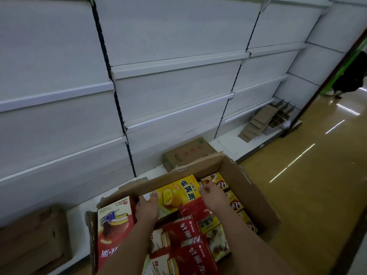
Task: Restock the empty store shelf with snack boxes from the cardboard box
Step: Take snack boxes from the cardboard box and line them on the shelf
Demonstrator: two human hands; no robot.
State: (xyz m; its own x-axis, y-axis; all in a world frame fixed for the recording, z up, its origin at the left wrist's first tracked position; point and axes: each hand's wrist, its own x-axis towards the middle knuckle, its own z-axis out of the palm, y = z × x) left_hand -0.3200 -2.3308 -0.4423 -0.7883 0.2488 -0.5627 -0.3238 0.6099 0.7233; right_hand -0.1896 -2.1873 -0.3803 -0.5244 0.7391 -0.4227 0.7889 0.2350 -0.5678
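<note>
Snack boxes fill the open cardboard box [256, 197] at the bottom middle of the frame. Both hands reach down into it, a little apart, at the two ends of a yellow box [178, 193] that lies flat on top. The left hand [148, 207] curls its fingers around the yellow box's left end. The right hand [212, 197] bends its fingers over the right end. Red boxes [188, 233] lie nearer the bottom edge. White shelves [172, 68] fill the upper part of the frame.
</note>
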